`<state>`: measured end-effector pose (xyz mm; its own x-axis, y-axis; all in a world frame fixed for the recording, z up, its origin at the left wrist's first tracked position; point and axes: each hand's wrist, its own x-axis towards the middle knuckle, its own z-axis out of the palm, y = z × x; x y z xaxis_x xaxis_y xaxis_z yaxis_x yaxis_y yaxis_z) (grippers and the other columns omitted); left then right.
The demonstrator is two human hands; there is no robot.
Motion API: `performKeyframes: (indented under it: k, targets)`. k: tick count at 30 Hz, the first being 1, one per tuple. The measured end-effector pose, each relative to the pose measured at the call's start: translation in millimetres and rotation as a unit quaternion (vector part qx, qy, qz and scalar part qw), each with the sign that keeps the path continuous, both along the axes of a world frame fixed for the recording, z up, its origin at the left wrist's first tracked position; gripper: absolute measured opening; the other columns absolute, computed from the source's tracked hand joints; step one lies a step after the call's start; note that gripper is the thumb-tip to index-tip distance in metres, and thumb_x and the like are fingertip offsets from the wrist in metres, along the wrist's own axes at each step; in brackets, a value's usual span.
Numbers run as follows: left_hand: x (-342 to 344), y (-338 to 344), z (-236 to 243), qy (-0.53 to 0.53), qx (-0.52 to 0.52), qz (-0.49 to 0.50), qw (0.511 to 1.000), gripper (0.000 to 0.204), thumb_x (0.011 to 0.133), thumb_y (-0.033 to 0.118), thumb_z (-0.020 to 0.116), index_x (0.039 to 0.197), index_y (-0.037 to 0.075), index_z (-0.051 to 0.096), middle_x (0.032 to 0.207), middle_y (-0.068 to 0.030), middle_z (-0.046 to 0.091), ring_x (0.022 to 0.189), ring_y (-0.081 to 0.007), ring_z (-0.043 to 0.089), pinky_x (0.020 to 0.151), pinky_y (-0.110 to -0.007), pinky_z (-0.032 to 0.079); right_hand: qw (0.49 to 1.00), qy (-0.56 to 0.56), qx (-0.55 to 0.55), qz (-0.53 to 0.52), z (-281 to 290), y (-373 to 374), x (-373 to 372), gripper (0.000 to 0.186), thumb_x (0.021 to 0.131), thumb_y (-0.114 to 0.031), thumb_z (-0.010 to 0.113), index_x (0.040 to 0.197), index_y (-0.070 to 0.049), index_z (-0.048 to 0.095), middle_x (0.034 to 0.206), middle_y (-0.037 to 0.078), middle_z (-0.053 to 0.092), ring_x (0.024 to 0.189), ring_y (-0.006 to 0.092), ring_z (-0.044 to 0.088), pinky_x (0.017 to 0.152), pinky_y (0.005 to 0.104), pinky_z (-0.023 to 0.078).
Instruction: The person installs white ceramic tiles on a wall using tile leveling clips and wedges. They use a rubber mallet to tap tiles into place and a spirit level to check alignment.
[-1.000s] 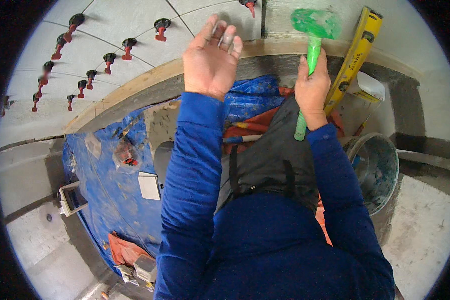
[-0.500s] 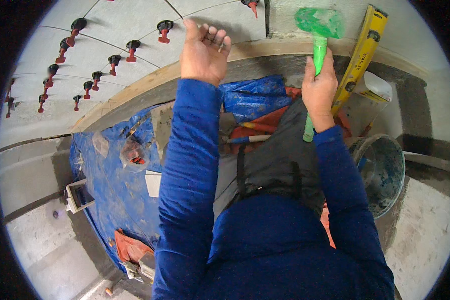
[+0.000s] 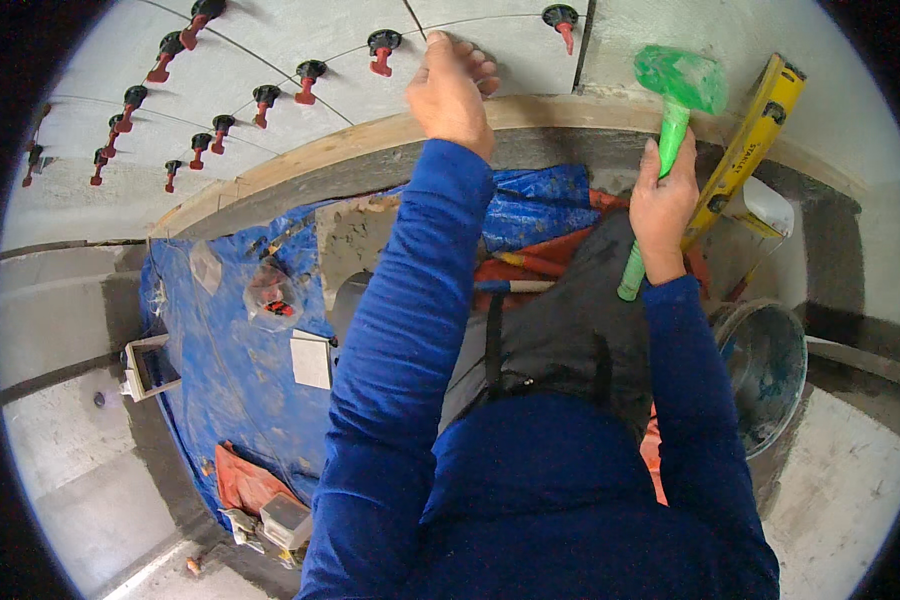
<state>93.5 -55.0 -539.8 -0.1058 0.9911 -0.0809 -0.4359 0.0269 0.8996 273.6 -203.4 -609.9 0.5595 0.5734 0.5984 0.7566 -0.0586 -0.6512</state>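
Observation:
My right hand (image 3: 663,215) is wrapped round the handle of a green rubber mallet (image 3: 682,78), whose head points up beside the tiled surface. My left hand (image 3: 455,95) reaches to large pale tiles (image 3: 270,35). One fingertip or thumb tip rests at a joint between tiles; the other fingers are loosely curled and slightly blurred, and I see nothing held. Just left of that hand a tile levelling clip with black base and red handle (image 3: 382,52) stands in a joint. Another clip (image 3: 562,25) sits to its right.
Several more clips (image 3: 170,52) dot the tiles to the left. A wooden batten (image 3: 540,110) edges the tiles. A yellow spirit level (image 3: 745,145) leans right, above a bucket (image 3: 762,385). A blue tarp (image 3: 240,385) bears a plastic bag (image 3: 270,297) and tile pieces (image 3: 311,360).
My view has shifted a little. My left hand has moved from below the joint up to it, and its fingers are more curled. The mallet stays in my right hand.

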Motion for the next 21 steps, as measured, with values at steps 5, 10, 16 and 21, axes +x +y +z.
performKeyframes:
  k: [5,10,16,21]
  targets:
    - [-0.9,-1.3,1.7,0.016,0.009,0.007,1.0,0.048,0.105,0.044,0.057,0.103,-0.004,0.064,0.09,-0.0138,0.069,0.077,-0.0242,0.07,0.067,-0.037,0.056,1.0,-0.003,-0.012,0.008,-0.3,-0.8,2.5,0.05,0.102,-0.02,0.064,0.145,0.001,0.051,0.12,0.031,0.068,0.107,0.0512,0.066,0.089,0.0516,0.054]
    - [-0.7,0.8,4.5,0.037,0.018,0.013,0.999,0.048,0.103,0.045,0.059,0.095,-0.002,0.066,0.084,-0.0122,0.07,0.072,-0.0231,0.07,0.064,-0.035,0.054,1.0,-0.015,-0.003,0.012,-1.3,-0.3,3.6,0.049,0.102,-0.019,0.064,0.144,0.003,0.052,0.122,0.031,0.067,0.108,0.0507,0.066,0.09,0.0508,0.053]
    - [-1.1,0.0,7.9,0.019,0.007,0.024,1.0,0.052,0.103,0.047,0.059,0.084,-0.001,0.067,0.073,-0.0067,0.066,0.062,-0.0166,0.064,0.058,-0.032,0.049,0.999,0.005,-0.04,-0.004,0.7,-2.1,2.0,0.049,0.103,-0.019,0.064,0.143,0.006,0.051,0.122,0.031,0.067,0.107,0.0481,0.067,0.09,0.0485,0.053]
    - [-3.6,-2.2,7.6,-0.015,-0.013,-0.003,1.0,0.053,0.104,0.049,0.055,0.092,-0.001,0.068,0.083,-0.0099,0.071,0.072,-0.0211,0.068,0.065,-0.036,0.052,1.0,-0.007,-0.027,0.012,1.4,-2.3,2.4,0.053,0.102,-0.02,0.063,0.145,0.008,0.049,0.122,0.033,0.066,0.11,0.0505,0.066,0.092,0.0507,0.052]
